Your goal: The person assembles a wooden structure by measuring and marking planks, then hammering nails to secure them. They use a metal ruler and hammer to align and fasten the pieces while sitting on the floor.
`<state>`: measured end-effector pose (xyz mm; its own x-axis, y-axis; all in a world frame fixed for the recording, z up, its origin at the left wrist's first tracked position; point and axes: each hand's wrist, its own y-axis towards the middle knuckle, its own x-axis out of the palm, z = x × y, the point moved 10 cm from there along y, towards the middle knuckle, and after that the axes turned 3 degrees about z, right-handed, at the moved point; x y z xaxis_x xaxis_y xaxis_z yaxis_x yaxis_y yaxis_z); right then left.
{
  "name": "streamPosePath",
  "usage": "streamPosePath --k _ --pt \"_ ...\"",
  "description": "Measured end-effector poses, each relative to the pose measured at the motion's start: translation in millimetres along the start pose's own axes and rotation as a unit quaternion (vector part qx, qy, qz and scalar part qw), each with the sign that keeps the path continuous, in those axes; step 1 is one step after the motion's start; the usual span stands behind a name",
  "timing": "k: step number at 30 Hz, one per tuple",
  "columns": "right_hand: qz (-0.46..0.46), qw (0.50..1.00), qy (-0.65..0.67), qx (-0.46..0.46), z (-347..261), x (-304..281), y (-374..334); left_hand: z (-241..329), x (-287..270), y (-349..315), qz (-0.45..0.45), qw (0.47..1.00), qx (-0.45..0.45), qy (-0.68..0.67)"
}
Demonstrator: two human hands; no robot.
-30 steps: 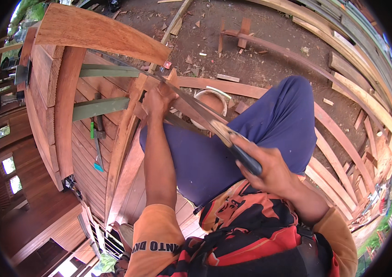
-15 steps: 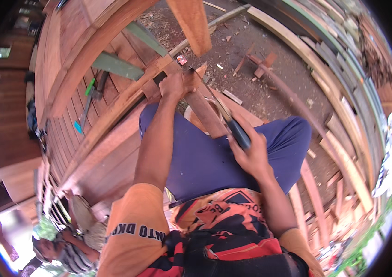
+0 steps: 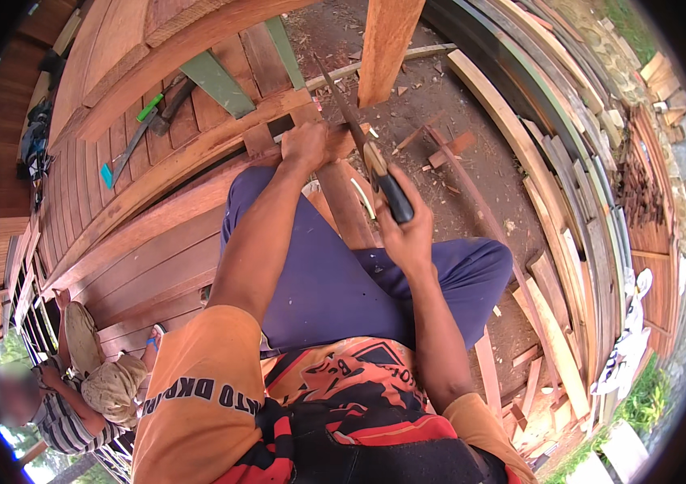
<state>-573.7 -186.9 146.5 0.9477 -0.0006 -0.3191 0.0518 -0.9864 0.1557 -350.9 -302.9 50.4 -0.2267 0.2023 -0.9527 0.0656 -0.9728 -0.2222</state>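
My right hand is wrapped round the black handle of a handsaw. The saw's narrow blade points away and up to the left. It crosses the end of a short reddish wooden piece. My left hand is closed on that piece, just left of the blade. Below the piece a wooden plank runs toward my lap. Whether the teeth are in the wood, I cannot make out.
A long wooden beam borders the slatted deck on the left. On the deck lie a second saw with a green-and-blue look and a hammer-like tool. Stacked timber lines the right. A person sits at lower left.
My right hand has pushed the saw forward, away from my body, so more blade reaches past the wood. My left hand keeps its grip. The whole view has shifted slightly.
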Motion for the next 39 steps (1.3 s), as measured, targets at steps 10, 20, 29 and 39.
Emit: streamPosePath --k 10,20,29,39 --pt "-0.052 0.998 -0.013 0.045 -20 -19 -53 -15 0 -10 -0.013 1.000 -0.025 0.010" --pt "-0.046 0.998 -0.010 0.030 -27 -45 -81 -16 -2 -8 0.025 0.999 -0.017 0.029" --pt "-0.051 0.997 -0.003 0.064 -19 -19 -63 -23 -2 -5 0.014 0.999 -0.018 0.025" --pt "-0.009 1.000 -0.007 0.009 -5 6 -7 -16 0 -1 -0.008 1.000 -0.023 0.001"
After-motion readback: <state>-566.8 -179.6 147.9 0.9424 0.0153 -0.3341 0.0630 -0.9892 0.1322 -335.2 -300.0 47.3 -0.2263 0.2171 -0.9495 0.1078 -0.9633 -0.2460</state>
